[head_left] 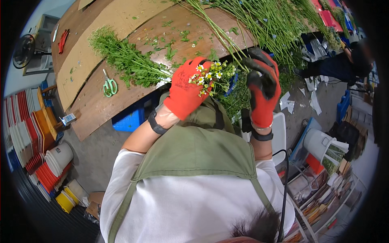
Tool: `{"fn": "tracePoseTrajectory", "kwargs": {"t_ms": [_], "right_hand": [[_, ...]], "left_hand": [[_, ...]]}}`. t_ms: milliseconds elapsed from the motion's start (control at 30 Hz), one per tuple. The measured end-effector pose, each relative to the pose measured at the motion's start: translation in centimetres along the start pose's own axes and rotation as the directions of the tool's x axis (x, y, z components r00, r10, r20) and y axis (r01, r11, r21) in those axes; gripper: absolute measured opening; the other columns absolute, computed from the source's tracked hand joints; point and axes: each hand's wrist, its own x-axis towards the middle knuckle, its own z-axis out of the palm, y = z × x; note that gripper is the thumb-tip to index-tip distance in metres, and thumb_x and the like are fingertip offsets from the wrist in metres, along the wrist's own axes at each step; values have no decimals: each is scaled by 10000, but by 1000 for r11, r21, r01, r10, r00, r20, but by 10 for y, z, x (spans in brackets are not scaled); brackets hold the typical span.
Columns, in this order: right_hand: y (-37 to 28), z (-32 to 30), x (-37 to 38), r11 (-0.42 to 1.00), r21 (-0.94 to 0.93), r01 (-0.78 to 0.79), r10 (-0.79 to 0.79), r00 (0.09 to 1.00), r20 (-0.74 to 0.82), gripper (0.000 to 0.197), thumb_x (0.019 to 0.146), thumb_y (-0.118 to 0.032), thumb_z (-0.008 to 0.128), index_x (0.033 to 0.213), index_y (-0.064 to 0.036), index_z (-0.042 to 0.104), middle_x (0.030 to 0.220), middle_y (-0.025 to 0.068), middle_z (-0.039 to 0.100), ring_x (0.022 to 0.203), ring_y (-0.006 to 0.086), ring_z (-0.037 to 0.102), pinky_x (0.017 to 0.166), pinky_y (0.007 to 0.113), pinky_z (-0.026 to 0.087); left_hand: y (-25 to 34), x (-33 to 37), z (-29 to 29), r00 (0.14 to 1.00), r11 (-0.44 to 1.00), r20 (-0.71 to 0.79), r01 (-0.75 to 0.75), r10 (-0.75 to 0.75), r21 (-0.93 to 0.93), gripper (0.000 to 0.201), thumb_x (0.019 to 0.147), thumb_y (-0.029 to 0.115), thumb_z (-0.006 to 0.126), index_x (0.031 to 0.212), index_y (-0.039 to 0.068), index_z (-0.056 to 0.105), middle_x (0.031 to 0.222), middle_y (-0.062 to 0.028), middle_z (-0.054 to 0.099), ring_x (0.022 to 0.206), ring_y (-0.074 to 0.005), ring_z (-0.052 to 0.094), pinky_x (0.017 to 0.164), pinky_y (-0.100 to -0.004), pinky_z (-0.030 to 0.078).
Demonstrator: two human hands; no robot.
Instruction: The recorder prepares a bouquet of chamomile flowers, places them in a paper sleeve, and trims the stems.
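My left hand [183, 90], in a red glove, is closed round a bunch of small white daisy-like flowers with yellow centres [210, 77]. The flower heads stick out on its right side; the glove hides most of their stems. To the right, my right hand [264, 87], in a red glove with a black palm, is raised with thumb and fingers apart. Its fingertips are beside long green stems [227, 38] that slant over the table edge; whether they touch is unclear. A leafy green bunch [125, 56] lies left of my left hand, its cut stems pointing toward the glove.
Green-handled scissors [110, 87] lie on the brown table [95, 117] near a cardboard strip [77, 77]. A large heap of stems [271, 24] covers the table's far right. Below the table edge is a blue bin [129, 117]. Another person [336, 67] is at the right.
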Motion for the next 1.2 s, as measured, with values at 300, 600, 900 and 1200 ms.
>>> {"fn": "tracePoseTrajectory", "kwargs": {"t_ms": [300, 600, 900, 1200], "right_hand": [[-29, 27, 13, 881, -356, 311, -220, 936, 275, 312, 785, -311, 830, 1061, -185, 759, 1450, 58, 571, 1411, 372, 415, 1160, 567, 267], [-14, 8, 15, 916, 400, -27, -73, 970, 233, 154, 813, -135, 745, 923, -32, 713, 1165, 129, 716, 1279, 375, 562, 1063, 499, 443], [-24, 6, 17, 992, -58, 111, -93, 963, 252, 492, 665, -106, 793, 1152, -84, 727, 1299, 108, 666, 1338, 388, 502, 1128, 483, 392], [-20, 30, 10, 966, -184, 182, -105, 925, 364, 396, 776, -300, 824, 1114, -118, 728, 1274, 117, 665, 1321, 372, 509, 1137, 520, 334]], "left_hand": [[3, 1, 8, 999, 991, -48, -32, 26, -131, 513, 715, 119, 780, 1194, 61, 606, 1131, -133, 608, 1024, -379, 597, 837, -480, 499], [2, -1, 5, 992, 997, 108, 69, -71, 19, 564, 685, 44, 737, 1235, 60, 614, 1196, -130, 616, 1026, -373, 604, 848, -465, 521], [4, -6, 6, 997, 996, 78, -11, 4, 83, 583, 675, 49, 736, 1243, 84, 605, 1167, -122, 609, 985, -366, 599, 810, -464, 514], [7, -17, 13, 988, 968, -18, 148, -155, -204, 593, 698, 53, 746, 1275, 74, 614, 1154, -141, 625, 1037, -385, 604, 861, -478, 508]]}}
